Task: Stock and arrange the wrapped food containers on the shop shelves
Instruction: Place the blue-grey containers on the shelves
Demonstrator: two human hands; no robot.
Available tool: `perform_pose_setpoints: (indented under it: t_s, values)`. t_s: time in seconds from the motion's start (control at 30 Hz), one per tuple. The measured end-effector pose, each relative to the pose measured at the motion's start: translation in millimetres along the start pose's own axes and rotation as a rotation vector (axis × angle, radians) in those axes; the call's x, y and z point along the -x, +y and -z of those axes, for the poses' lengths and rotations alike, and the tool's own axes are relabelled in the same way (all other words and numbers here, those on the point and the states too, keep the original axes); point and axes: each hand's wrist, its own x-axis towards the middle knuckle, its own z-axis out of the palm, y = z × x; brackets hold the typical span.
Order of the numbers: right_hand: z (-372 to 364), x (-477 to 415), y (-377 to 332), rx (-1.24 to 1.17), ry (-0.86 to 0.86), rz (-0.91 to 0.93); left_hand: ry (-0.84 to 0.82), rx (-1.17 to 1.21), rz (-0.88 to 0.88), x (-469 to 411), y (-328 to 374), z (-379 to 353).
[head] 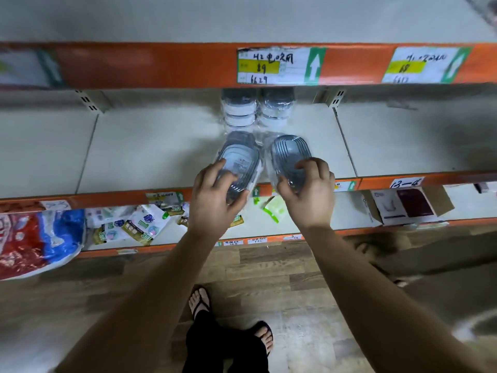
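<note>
Two wrapped stacks of grey-lidded food containers lie at the front of the middle shelf (150, 154). My left hand (215, 200) grips the near end of the left stack (239, 154), fingers curled over its top and thumb underneath. My right hand (309, 192) grips the near end of the right stack (287, 153) the same way. Both stacks are tilted, their far ends pointing into the shelf. Behind them, two more wrapped stacks (239, 109) (277, 106) stand upright against the back of the shelf.
An orange shelf edge (161, 65) with price labels (277, 65) runs above. Below, the lower shelf holds small packets (134, 224), a red and blue bag (37, 240) at the left and an open carton (406, 205) at the right. My sandalled feet (231, 316) stand on the wooden floor.
</note>
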Motion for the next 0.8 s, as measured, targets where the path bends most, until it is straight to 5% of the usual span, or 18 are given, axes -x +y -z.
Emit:
perform_pose_setpoints:
  t_s: [0.37, 0.8]
  values:
    - [106.6, 52.8, -47.6, -0.149, 0.075, 0.063, 0.068, 0.002, -0.131, 38.7, 63.1, 105.6]
    - [157.9, 7.3, -118.0, -0.295, 0.282, 0.413, 0.266, 0.106, -0.214, -15.9, 75.7, 206.8]
